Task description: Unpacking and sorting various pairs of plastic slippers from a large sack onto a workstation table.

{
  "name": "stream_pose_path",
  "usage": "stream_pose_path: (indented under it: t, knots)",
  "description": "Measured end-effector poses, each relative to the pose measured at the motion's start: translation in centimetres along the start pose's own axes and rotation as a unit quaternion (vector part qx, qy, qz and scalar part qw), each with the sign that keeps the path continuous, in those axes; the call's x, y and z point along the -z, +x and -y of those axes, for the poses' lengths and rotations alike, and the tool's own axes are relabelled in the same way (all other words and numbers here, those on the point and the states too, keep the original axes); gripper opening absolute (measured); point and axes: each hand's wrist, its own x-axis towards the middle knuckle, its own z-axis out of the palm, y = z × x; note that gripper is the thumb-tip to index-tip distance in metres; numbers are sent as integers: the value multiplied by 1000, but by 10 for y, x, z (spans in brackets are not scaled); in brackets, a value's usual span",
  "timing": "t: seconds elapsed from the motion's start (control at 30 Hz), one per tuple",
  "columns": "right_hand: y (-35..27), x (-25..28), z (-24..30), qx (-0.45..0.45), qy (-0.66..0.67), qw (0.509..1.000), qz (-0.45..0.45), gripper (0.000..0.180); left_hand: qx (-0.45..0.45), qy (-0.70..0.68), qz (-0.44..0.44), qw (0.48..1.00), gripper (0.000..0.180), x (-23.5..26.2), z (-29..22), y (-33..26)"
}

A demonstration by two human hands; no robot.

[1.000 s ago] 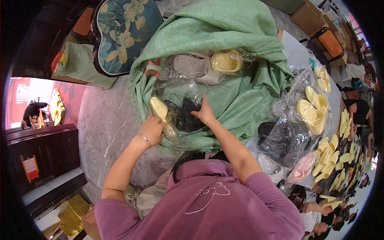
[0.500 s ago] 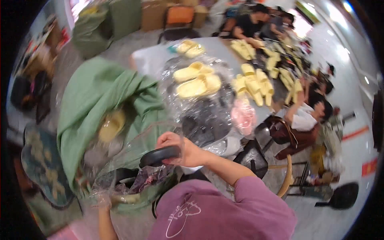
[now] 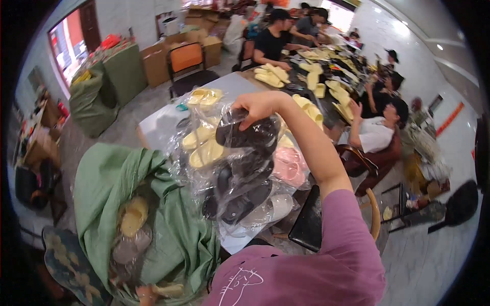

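My right hand is raised over the table, closed on a pair of black slippers in a clear plastic bag. Below it lie dark grey slippers, wrapped yellow slippers, pink slippers and a pale grey slipper. My left hand is low in the opening of a big green sack, beside a pale yellow slipper; its fingers do not show clearly. Inside the sack, a yellow slipper and a grey-brown one lie in plastic.
A black chair stands close at the table's right side. An orange-backed chair is behind the table. Several people sit around a far table piled with yellow slippers. Full green sacks and cardboard boxes stand at the back left.
My right hand has moved from above the sack up and over the table with the bagged black slippers. My left hand is lower at the sack. The view has shifted.
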Motion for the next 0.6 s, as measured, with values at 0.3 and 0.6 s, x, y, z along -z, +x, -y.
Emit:
stream_pose_path:
  t: [0.3, 0.6]
  knots:
    - [143, -124, -174, -99, -135, 943, -286, 55, -4, -267, -340, 902, 53, 144, 8, -126]
    - [134, -142, -35, 120, -52, 864, -487, 45, -102, -689, -324, 640, 36, 220, 10, -189]
